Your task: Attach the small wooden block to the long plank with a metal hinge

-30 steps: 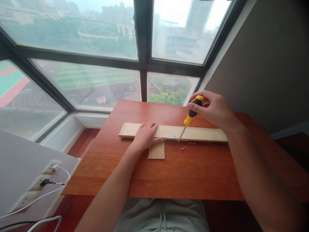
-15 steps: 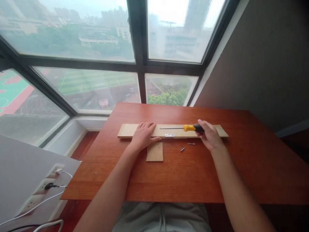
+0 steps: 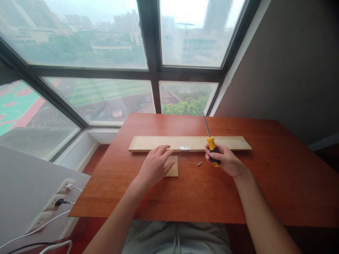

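A long pale wooden board (image 3: 185, 141) lies across the table, with a small silver metal plate (image 3: 185, 148) at its near edge. My left hand (image 3: 158, 163) hovers with fingers apart over a small square wooden piece (image 3: 173, 169), covering its left part. In my right hand (image 3: 224, 158) is a screwdriver (image 3: 211, 143) with a yellow and black handle, its shaft pointing up and away. One screw (image 3: 200, 164) rests on the table between my hands. A second screw is hidden from sight, around where the right hand is.
The reddish-brown wooden table (image 3: 201, 197) reaches back to a dark-framed window (image 3: 153, 74). A grey slanted wall (image 3: 278, 70) stands at right. On the low wall at left are sockets (image 3: 51, 204) with plugs and cables.
My left hand has lifted off the board and moved nearer, over the small wooden piece. My right hand came nearer and left, turning the screwdriver from pointing left to pointing upward.
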Demonstrator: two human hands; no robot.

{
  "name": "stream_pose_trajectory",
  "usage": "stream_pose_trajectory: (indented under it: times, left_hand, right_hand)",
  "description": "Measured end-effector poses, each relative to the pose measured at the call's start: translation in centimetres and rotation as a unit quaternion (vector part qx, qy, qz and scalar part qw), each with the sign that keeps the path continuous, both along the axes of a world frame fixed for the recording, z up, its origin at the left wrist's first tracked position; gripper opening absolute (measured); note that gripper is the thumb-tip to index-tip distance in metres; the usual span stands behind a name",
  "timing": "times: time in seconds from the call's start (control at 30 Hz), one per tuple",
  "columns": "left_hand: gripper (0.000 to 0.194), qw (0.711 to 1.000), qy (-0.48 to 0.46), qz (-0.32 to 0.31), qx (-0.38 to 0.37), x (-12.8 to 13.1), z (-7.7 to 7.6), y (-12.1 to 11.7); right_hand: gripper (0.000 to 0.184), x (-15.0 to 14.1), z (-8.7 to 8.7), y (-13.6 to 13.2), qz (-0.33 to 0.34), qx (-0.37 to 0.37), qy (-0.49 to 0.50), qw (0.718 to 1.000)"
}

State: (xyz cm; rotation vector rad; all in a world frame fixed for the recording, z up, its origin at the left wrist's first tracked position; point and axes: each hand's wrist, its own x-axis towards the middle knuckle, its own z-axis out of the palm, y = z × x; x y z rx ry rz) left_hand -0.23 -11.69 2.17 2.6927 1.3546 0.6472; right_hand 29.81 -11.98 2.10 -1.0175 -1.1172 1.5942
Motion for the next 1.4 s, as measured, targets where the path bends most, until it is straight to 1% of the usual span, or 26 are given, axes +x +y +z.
stream_pose_trajectory:
  times: [0.07, 0.1, 0.13, 0.17, 0.23, 0.27, 0.3, 0.37, 0.43, 0.5, 0.67, 0.77, 0.93, 1.03, 1.13, 1.27, 1.33, 1.4]
  left_hand:
    - [0.03, 1.0, 0.002, 0.001, -0.007, -0.5, -0.7, -1.0]
    - [0.03, 1.0, 0.0, 0.005, -0.009, -0.8, -1.0, -1.4]
    - [0.03, 1.0, -0.003, 0.011, -0.011, -1.0, -1.4, -1.7]
    - [0.03, 1.0, -0.007, 0.018, -0.013, -1.3, -1.7, -2.0]
    - [0.031, 0.999, -0.012, 0.036, -0.019, -1.8, -2.2, -2.4]
    - [0.031, 0.999, -0.012, 0.047, -0.022, -2.0, -2.3, -2.5]
    - [0.032, 0.998, -0.011, 0.058, -0.025, -2.1, -2.5, -2.6]
    - [0.035, 0.997, -0.003, 0.075, -0.027, -2.2, -2.6, -2.8]
    - [0.038, 0.996, 0.009, 0.085, -0.026, -2.1, -2.7, -2.9]
    - [0.042, 0.995, 0.019, 0.095, -0.022, -2.0, -2.8, -2.9]
    - [0.055, 0.99, 0.022, 0.142, -0.007, -1.9, -2.9, -3.0]
    - [0.056, 0.987, 0.014, 0.162, -0.012, -1.9, -2.9, -3.0]
    - [0.048, 0.988, -0.001, 0.151, -0.026, -1.9, -2.8, -2.9]
    - [0.053, 0.989, 0.006, 0.148, -0.029, -1.8, -2.7, -2.8]
    - [0.055, 0.989, 0.022, 0.14, -0.032, -1.7, -2.5, -2.6]
    - [0.054, 0.99, 0.041, 0.13, -0.04, -1.7, -2.3, -2.4]
    - [0.056, 0.99, 0.044, 0.127, -0.049, -1.6, -2.4, -2.2]
    - [0.056, 0.99, 0.037, 0.12, -0.057, -1.3, -2.5, -2.0]
  right_hand:
    - [0.025, 0.2, -0.3, -0.4, -0.072, 0.02, -0.098, 0.992]
    - [0.027, 0.5, -0.5, -0.5, -0.106, 0.023, -0.167, 0.98]
    - [0.03, 0.8, -0.7, -0.6, -0.132, 0.026, -0.244, 0.96]
    - [0.032, 1.2, -0.9, -0.7, -0.142, 0.032, -0.323, 0.935]
    - [0.034, 2.1, -1.3, -0.7, -0.138, 0.057, -0.45, 0.881]
    - [0.033, 2.4, -1.5, -0.6, -0.133, 0.072, -0.489, 0.859]
    - [0.032, 2.7, -1.7, -0.5, -0.129, 0.087, -0.513, 0.844]
    - [0.03, 2.9, -2.2, -0.3, -0.117, 0.111, -0.545, 0.823]
    - [0.026, 2.8, -2.5, -0.1, -0.101, 0.125, -0.566, 0.808]
    - [0.022, 2.6, -2.8, 0.0, -0.085, 0.131, -0.579, 0.8]
    - [0.014, 2.0, -2.9, 0.1, -0.077, 0.132, -0.597, 0.788]
    - [0.013, 1.8, -2.7, 0.1, -0.072, 0.134, -0.597, 0.787]
    - [0.02, 1.4, -2.4, -0.3, -0.05, 0.14, -0.565, 0.811]
    - [0.024, 1.0, -2.3, -0.6, -0.044, 0.137, -0.548, 0.824]
    - [0.026, 0.9, -2.4, -0.8, -0.039, 0.131, -0.545, 0.827]
    - [0.03, 0.8, -2.8, -0.8, -0.058, 0.115, -0.53, 0.838]
    - [0.031, 0.8, -2.9, -0.7, -0.069, 0.107, -0.509, 0.851]
    - [0.031, 0.5, -2.8, -0.6, -0.08, 0.1, -0.471, 0.873]
